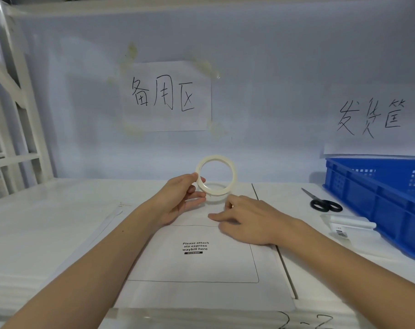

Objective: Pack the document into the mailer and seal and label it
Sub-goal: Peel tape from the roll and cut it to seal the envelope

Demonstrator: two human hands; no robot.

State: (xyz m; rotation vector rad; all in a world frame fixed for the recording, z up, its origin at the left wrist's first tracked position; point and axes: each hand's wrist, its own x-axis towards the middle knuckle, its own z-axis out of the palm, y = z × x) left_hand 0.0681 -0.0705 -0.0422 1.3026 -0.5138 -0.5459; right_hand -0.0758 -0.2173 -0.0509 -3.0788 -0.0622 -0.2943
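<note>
The white mailer (201,264) lies flat on the white table (47,222) at the lower centre of the frame, printed side up with a box for the waybill. Above its top end, the left hand (178,200) grips a roll of tape (216,176), thumb and fingers curled round the lower left of the ring, which stands upright. The right hand (247,219) rests on the mailer just right of the roll, fingers loosely curled; whether it pinches the tape end cannot be told. At the right sit scissors (325,204), a small white tube (351,224) and a blue crate (379,200).
</note>
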